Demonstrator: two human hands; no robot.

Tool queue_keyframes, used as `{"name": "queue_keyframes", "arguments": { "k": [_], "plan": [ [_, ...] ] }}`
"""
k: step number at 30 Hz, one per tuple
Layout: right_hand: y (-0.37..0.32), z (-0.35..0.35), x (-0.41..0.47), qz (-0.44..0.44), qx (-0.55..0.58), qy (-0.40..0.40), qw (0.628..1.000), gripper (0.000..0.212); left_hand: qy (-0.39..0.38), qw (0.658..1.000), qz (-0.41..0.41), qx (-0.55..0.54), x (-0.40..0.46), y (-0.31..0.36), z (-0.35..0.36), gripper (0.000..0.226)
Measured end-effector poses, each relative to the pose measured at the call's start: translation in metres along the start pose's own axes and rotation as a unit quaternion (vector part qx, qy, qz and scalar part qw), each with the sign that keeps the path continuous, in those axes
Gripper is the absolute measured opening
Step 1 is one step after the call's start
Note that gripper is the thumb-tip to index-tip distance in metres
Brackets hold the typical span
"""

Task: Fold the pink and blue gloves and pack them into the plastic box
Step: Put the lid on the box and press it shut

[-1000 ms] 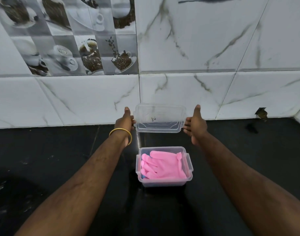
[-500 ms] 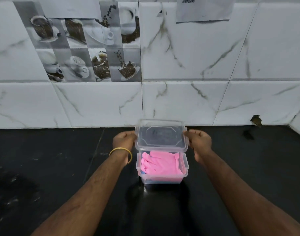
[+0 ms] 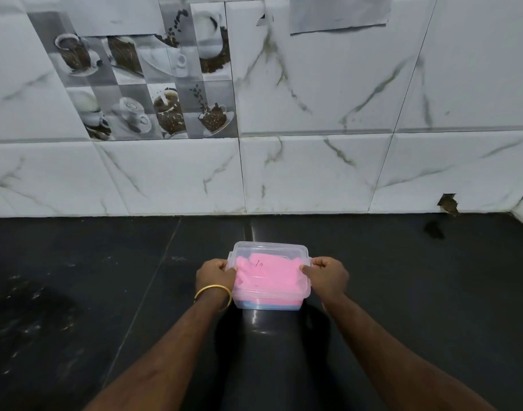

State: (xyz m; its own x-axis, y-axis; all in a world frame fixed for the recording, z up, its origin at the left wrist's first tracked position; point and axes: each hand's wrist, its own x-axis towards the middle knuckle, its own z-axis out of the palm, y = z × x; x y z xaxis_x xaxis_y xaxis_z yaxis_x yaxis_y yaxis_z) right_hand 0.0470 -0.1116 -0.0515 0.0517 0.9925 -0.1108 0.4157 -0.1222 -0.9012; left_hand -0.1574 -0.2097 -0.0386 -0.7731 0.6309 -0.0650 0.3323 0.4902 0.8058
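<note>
Progress: the pink gloves (image 3: 269, 277) lie folded inside the plastic box (image 3: 269, 302), with a strip of the blue gloves (image 3: 266, 305) showing beneath them through the front wall. Packing looks done.
Lid: the clear lid (image 3: 270, 253) sits over the box; I cannot tell whether it has snapped fully home.
Left to do: judging by this, only pressing the lid down all round, if it is not yet seated.
Left hand (image 3: 214, 274): fingers curled narrow, gripping the left edge of the lid and box; a gold bangle (image 3: 212, 293) circles the wrist.
Right hand (image 3: 327, 274): fingers curled likewise, pinching the right edge.
Location: box stands on the black worktop (image 3: 106, 292), near the tiled wall (image 3: 313, 173).
</note>
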Motion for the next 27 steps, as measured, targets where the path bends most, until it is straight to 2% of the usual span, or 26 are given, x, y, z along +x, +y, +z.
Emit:
{"name": "queue_keyframes", "arguments": {
  "k": [9, 13, 17, 20, 24, 27],
  "plan": [
    [0.011, 0.001, 0.006, -0.085, -0.038, -0.036, 0.995, 0.021, 0.011, 1.000, -0.020, 0.008, 0.001, 0.000, 0.006, 0.024],
    [0.010, 0.000, 0.005, -0.154, -0.096, -0.035, 0.983, 0.023, 0.016, 0.998, -0.049, -0.019, 0.002, 0.002, 0.005, 0.016],
    [0.009, 0.002, 0.003, -0.158, -0.106, -0.037, 0.981, 0.027, 0.013, 0.998, -0.063, -0.024, 0.006, 0.004, 0.006, 0.008],
    [0.011, 0.003, 0.004, -0.165, -0.114, -0.036, 0.979, 0.021, -0.009, 0.998, -0.064, -0.016, 0.012, 0.001, 0.005, 0.010],
    [0.012, 0.007, 0.004, -0.158, -0.152, -0.039, 0.975, 0.027, -0.062, 0.996, -0.069, 0.009, 0.023, -0.004, 0.005, 0.018],
    [0.005, 0.011, 0.005, -0.187, -0.263, -0.064, 0.944, 0.040, -0.119, 0.989, -0.068, 0.057, 0.031, -0.002, 0.004, 0.030]
  ]
}}
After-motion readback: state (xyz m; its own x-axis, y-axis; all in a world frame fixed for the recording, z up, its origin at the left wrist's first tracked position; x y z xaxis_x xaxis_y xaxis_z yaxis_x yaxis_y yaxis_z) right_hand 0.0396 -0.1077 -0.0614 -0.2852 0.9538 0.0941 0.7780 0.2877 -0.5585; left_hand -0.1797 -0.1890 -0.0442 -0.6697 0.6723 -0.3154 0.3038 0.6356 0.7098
